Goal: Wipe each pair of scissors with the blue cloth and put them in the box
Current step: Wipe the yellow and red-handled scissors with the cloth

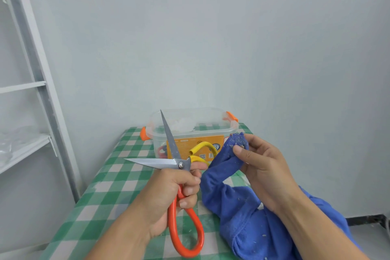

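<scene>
Here, past the white shelf frame at the far left, our left grip is curled round the orange-handled scissors, blades spread wide, above the green-checked counter. Behind them stands the clear box, with a red handle inside and yellow handles at its front wall. Our right grip pinches a bunched end of the blue cloth, which trails down onto the counter

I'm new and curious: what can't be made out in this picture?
Head view: box contents, masked by its orange label and orange-handled scissors.
Label print: too small.
Yellow-handled scissors' blades: behind left hand or blue cloth.
Cloth's lower end: cut by bottom edge.
</scene>
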Demonstrator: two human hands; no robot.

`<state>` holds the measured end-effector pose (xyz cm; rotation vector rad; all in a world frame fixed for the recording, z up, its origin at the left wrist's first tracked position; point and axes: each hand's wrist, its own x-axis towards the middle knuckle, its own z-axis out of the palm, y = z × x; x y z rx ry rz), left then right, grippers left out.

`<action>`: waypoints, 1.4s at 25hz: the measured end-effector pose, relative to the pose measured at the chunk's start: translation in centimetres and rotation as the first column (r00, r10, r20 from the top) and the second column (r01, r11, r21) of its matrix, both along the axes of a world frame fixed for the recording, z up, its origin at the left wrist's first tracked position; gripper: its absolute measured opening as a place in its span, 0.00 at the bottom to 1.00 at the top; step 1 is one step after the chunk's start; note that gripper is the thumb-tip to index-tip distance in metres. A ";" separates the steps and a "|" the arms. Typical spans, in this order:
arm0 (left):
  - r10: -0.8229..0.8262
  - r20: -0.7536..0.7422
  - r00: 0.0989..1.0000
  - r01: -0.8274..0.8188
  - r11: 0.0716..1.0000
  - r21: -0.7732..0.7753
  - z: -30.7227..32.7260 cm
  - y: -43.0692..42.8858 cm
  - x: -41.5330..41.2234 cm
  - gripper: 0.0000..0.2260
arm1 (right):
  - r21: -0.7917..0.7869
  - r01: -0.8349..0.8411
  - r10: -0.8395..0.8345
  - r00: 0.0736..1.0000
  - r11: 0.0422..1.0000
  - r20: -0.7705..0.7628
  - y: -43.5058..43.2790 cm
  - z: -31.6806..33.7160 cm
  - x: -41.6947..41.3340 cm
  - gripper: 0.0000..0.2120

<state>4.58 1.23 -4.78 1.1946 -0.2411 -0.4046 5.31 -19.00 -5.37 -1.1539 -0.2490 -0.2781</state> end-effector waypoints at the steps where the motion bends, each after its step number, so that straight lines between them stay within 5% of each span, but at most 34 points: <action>1: -0.010 -0.006 1.000 0.010 1.000 -0.002 0.0 0.0 0.0 0.24 | 0.004 0.013 -0.013 1.000 1.000 0.004 0.0 0.0 0.0 0.12; 4: -0.016 -0.018 1.000 0.017 1.000 0.025 -0.1 0.0 0.0 0.17 | -0.010 0.025 -0.025 1.000 1.000 0.014 0.1 -0.1 -0.2 0.06; 13: 0.173 0.056 0.983 -0.178 0.979 0.101 -0.1 -0.6 0.0 0.07 | -0.176 -0.060 0.063 0.998 0.983 0.011 0.4 -0.4 -0.2 0.12; 18: 0.175 0.118 0.977 -0.184 0.981 0.069 -0.2 -0.6 -0.1 0.16 | -0.308 -0.145 0.148 0.989 0.940 -0.015 1.0 -0.5 -0.7 0.11; 24: 0.178 0.076 0.981 -0.184 0.979 0.086 0.0 -0.9 -0.4 0.06 | -0.323 -0.045 0.098 0.984 0.945 0.149 1.6 -0.8 -0.7 0.05; 35: 0.181 0.108 0.977 -0.190 0.979 0.076 0.1 -1.0 -0.5 0.08 | -0.325 -0.119 0.149 0.986 0.938 0.069 1.5 -0.8 -0.8 0.03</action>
